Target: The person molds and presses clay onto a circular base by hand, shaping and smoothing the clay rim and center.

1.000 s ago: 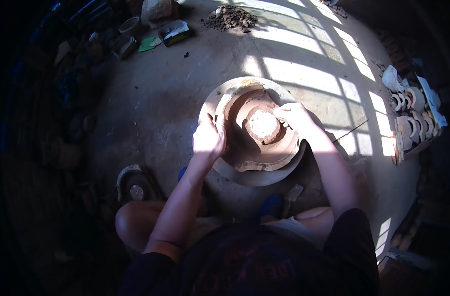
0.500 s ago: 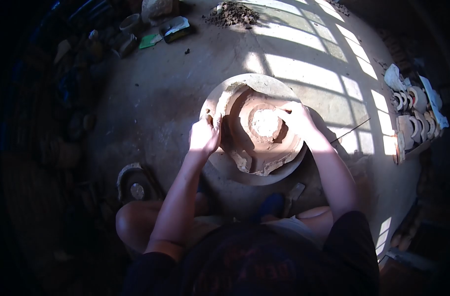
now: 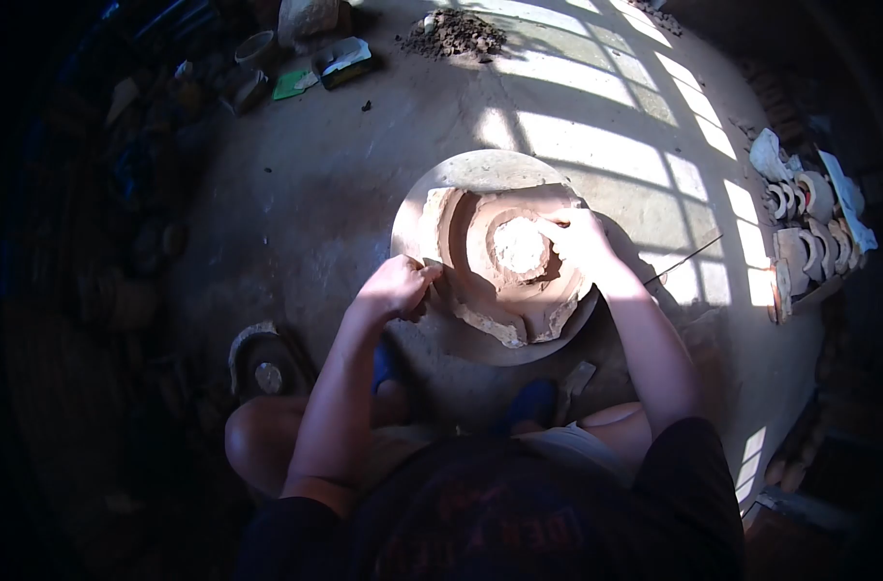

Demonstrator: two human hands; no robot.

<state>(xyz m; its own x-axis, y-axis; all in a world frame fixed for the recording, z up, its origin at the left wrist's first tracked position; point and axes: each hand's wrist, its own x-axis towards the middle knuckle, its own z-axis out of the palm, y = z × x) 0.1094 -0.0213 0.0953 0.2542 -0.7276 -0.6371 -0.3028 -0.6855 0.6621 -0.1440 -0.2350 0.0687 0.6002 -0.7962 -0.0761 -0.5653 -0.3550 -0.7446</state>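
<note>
A round, shallow clay piece with a thick, ragged, broken-looking wall lies on a round pale disc. Gaps show in the wall at its top and at its lower right. In its middle rises a round ring with a rough white centre. My left hand is closed, its fingertips at the outer left edge of the wall. My right hand reaches over the right side, thumb and fingers closed at the raised middle ring. What lies under its fingers is partly hidden.
A smaller clay form stands beside my knee at lower left. A rubble heap, a green item and a dark tray lie at the back. Curved clay pieces line the right. A thin rod lies on the floor.
The clay piece has turned counter-clockwise, its left wall moving down and its lower gap to the right. My left hand has moved down toward me. The right hand has barely moved.
</note>
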